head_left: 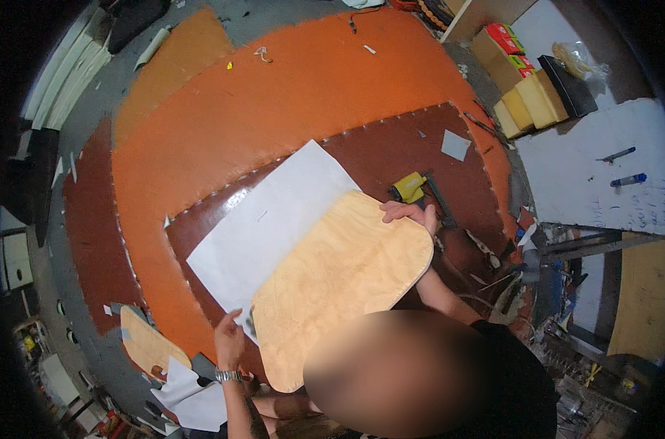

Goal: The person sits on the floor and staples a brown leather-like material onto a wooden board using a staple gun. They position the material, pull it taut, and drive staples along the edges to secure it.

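Orange sheeting (274, 95) covers much of the work surface, with a dark red panel (391, 139) on its near right part and another dark red strip (91, 241) at the far left. On the near panel lies a white sheet (263, 219), set at a slant. A pale wooden board (340, 271) with rounded corners overlaps the right side of that sheet, in front of the person; a blurred patch hides part of its near end.

The right hand (409, 212) has hold of the board at its far right corner, the fingers bent over the upper face. The left hand (230, 340), with a metal watch (228, 375) at the wrist, is partly open, fingers loosely curled, and seems to hold nothing. It is just left of the board, by the near edge of the white sheet; whether it touches the sheet I cannot tell.

Just beyond the right hand is a yellow and black tool (409, 188), and a small pale square (455, 145) lies farther off to the right. At the near left, a second wooden board (149, 342) lies beside a crumpled white piece (193, 399). On the right, a white tabletop (592, 154) bears two blue pens (629, 180), yellow blocks (519, 110) and a black box (568, 86).
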### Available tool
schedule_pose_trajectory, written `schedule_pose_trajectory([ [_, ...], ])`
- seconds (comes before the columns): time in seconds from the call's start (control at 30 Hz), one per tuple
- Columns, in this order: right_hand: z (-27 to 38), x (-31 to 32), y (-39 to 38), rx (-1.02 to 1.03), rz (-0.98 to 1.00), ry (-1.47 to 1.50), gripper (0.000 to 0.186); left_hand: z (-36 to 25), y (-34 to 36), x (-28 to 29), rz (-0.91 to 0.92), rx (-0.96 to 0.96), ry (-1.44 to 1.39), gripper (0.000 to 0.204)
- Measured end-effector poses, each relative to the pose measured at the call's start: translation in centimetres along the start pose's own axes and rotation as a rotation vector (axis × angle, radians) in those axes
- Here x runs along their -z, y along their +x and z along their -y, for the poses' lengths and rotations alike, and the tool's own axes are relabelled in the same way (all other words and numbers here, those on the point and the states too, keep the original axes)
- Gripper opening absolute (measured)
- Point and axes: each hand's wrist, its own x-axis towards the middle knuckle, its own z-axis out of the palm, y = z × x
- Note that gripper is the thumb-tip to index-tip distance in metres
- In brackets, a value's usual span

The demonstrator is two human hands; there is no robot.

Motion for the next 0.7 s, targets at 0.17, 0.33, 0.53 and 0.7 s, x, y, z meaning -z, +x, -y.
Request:
schedule_pose_trajectory([
  [0.17, 0.6, -5.1, 2.4, -0.022, -0.120, -0.157, 0.064, 7.3, -0.7, -5.4, -0.085, -0.339, -0.427, 0.061],
  [0.33, 2.6, -10.5, 4.9, 0.006, -0.036, -0.542, 0.078, 4.3, 1.2, -5.6, -0.487, -0.246, -0.733, 0.031],
  [0.53, -2.5, -9.8, 6.9, -0.142, 0.141, -1.076, 0.055, 4.5, 3.9, -4.6, -0.473, -0.126, -0.639, 0.034],
  [0.7, -7.3, -3.7, 3.0, -0.215, 0.147, -1.518, 0.066, 6.5, 6.5, -7.0, -0.291, 0.020, -0.164, 0.042],
])
